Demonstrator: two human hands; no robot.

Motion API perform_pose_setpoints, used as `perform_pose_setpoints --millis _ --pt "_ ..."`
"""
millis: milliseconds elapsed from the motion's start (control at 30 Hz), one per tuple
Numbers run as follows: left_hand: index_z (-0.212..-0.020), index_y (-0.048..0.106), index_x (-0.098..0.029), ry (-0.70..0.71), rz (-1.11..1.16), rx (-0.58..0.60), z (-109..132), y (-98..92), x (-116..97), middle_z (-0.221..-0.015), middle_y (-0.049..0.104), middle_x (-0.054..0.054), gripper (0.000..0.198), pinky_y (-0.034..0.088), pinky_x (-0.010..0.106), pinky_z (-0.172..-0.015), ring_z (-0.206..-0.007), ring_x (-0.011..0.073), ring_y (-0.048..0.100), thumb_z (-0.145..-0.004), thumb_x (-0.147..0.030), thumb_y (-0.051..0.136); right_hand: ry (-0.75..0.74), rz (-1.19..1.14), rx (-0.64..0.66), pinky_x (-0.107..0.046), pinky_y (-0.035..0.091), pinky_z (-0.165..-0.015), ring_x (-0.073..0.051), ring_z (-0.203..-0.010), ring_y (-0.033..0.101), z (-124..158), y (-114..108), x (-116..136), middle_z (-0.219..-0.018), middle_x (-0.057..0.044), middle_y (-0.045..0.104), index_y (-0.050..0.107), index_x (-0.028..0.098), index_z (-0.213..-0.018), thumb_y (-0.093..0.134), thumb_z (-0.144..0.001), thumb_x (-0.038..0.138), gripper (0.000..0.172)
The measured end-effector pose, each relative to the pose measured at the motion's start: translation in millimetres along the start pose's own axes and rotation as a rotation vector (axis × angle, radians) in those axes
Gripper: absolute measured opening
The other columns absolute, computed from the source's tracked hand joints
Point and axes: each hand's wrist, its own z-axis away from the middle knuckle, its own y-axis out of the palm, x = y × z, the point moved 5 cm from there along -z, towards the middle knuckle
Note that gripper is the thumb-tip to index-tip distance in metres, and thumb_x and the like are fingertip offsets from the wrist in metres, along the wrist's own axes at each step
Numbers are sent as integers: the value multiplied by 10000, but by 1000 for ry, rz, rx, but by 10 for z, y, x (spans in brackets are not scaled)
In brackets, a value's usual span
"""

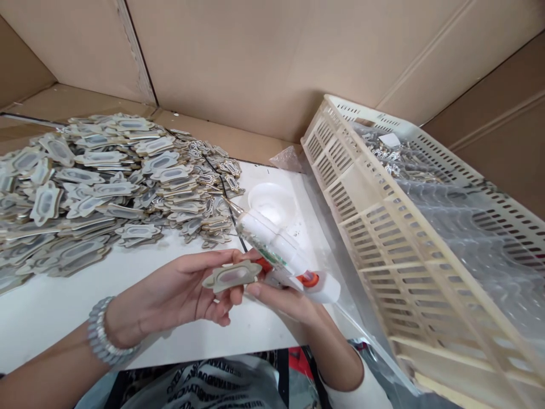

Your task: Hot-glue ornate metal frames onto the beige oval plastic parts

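My left hand [183,292], with a grey beaded bracelet on its wrist, grips a small cream frame-shaped piece [233,277] with an oval centre. The piece lies roughly level, its right end close to my right hand [286,300]. That hand is wrapped round a white glue gun [276,241] with an orange trigger. The gun's metal nozzle points up and to the left, away from the piece. Part of my right fingers is hidden behind the gun and the piece.
A large heap of similar pieces [102,187] covers the table's left side. Behind the gun lies a white round dish [255,196]. On the right stands a cream plastic crate [383,227] holding clear wavy plastic trays [472,227] and small metal-looking parts. Cardboard walls [238,62] enclose the table.
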Motion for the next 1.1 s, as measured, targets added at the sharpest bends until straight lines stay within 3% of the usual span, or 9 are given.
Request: perform_pose_setpoints --millis 133,333,400,533,633,767,867,967,1100 --pt "-1030 736 -215 -34 80 78 8 -7 43 -783 750 53 274 652 246 -666 -692 152 714 -824 -383 800 -1 -126 79 -331 593 -630 -192 -711 654 0 23 1 -858 -20 723 724 258 -984 712 -842 598 368" --pt "-1101 698 -148 -38 167 179 -7 -19 49 -860 770 96 202 664 273 -690 -760 161 750 -933 -259 688 66 -160 47 -344 602 -744 -193 -733 654 24 16 -54 -831 -18 712 733 243 -957 719 -797 620 409" --pt "-1117 690 -147 -33 170 196 -8 0 47 -860 768 97 198 663 273 -702 -771 155 751 -938 -230 680 69 -160 43 -342 594 -720 -193 -729 647 31 21 -69 -858 -25 715 730 245 -940 711 -786 641 425" --pt "-1119 679 -178 0 108 154 16 14 23 -863 761 73 262 659 252 -681 -788 151 746 -879 -243 762 137 -179 43 -338 553 -585 -182 -607 575 46 10 -109 -722 -15 648 723 236 -898 700 -786 665 444" --pt "-1082 693 -207 91 -39 48 75 -26 -58 -788 743 42 359 637 223 -600 -686 152 725 -790 -342 852 120 -252 -75 -353 572 -682 -206 -713 646 42 -67 -90 -815 -38 708 712 238 -865 730 -789 628 398" --pt "-1078 742 -245 352 -271 -133 193 -75 -319 -762 740 33 499 627 233 -579 -640 168 717 -655 -422 938 20 -322 -207 -332 577 -775 -207 -884 701 13 -139 -17 -1012 -40 753 676 253 -776 759 -803 519 280" --pt "-1039 773 -273 725 -543 -333 326 -80 -588 -808 770 39 435 622 198 -621 -693 158 733 -660 -405 940 25 -306 -223 -304 561 -679 -184 -772 677 -3 -139 8 -903 -23 740 667 252 -763 758 -796 451 222" --pt "-986 778 -299 1102 -728 -542 492 -84 -731 -900 792 20 336 608 149 -650 -748 126 737 -690 -358 926 104 -237 -153 -282 503 -563 -153 -603 585 0 -103 6 -713 11 664 684 242 -811 731 -790 397 164" --pt "-1027 759 -285 1375 -898 -738 644 -118 -717 -1019 786 10 356 595 134 -614 -878 141 742 -703 -280 906 92 -99 -53 -295 516 -623 -156 -632 597 4 -62 65 -703 21 612 668 235 -789 715 -775 368 142"
